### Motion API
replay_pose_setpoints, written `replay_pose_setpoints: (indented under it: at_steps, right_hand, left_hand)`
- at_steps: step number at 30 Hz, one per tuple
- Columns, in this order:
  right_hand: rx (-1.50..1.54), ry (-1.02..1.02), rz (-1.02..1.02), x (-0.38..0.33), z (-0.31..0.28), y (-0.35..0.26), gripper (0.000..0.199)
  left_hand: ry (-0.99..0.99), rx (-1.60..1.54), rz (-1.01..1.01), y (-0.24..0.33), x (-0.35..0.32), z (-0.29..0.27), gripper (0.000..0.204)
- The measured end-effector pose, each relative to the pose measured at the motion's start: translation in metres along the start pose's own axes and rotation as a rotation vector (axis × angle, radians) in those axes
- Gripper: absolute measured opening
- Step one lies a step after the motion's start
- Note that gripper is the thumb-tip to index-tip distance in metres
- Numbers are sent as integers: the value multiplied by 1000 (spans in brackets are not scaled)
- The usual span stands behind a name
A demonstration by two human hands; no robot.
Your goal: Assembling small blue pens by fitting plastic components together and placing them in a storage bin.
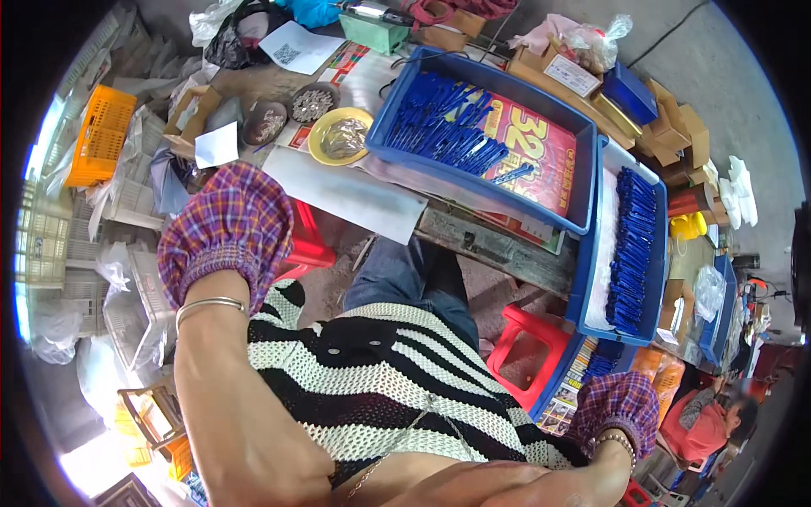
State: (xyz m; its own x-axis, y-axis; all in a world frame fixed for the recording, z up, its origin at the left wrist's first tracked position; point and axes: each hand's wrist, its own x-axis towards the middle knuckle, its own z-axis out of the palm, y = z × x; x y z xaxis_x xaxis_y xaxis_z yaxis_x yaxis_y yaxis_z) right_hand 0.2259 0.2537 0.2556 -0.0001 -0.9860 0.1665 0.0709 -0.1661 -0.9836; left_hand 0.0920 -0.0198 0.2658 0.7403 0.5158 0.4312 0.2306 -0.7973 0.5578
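A purple plaid cloth sleeve cover (226, 221) is over my left hand, beyond a silver bangle at the wrist, and hides its fingers. This hand is raised left of my lap, just short of the table's near edge. A matching plaid cover (621, 410) wraps my right hand past a beaded bracelet; these fingers are hidden too. It hangs low at the right, beside a red stool (530, 355). Closest to the left hand on the table lie a white paper sheet (346, 193) and a yellow bowl (317, 139) of slim metal parts.
Ahead, a blue tray (583, 198) holds many slim blue pieces on a printed sheet. Another blue tray (583, 287) of such pieces stands at right. Two dark dishes (314, 101) (264, 123) hold small metal parts. An orange crate (101, 135) stands left. A person in red (697, 422) sits far right.
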Motion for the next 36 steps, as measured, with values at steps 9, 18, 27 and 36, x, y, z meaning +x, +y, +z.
replay_pose_setpoints:
  at_steps: [9,18,27,36]
  right_hand:
    - [-366,236,-42,-7,-3,-18,18]
    - [-568,236,-68,-16,-18,-19,17]
    - [-366,340,-337,-36,39,-18,21]
    - [-350,1044,387,-79,-15,46,19]
  left_hand:
    - [201,26,22,11,1,4,18]
    - [121,25,25,-3,-15,0,22]
    - [163,-57,33,11,-34,9,31]
    - [368,-239,-91,-61,-90,5,29]
